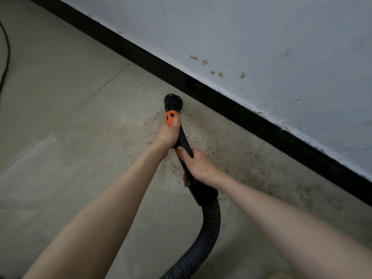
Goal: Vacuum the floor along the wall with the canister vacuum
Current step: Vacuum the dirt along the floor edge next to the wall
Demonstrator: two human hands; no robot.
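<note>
The fingers of the left hand [168,133] are curling round the black vacuum wand [182,137] just below its orange collar [171,117], while the right hand [198,166] is gripping the same wand lower down, nearer the ribbed hose [209,234]. The wand is pointing its round black nozzle [173,101] down at the tiled floor [70,117], close beside the black skirting board [221,101] under the stained wall [261,47]. Brown specks [237,154] are lying scattered on the floor beside the hands, and a dark cable [7,55] is trailing along the left edge.

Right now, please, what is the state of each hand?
Left hand: grips the black plastic vacuum wand near its orange slider.
Right hand: grips the same wand lower down.
</note>
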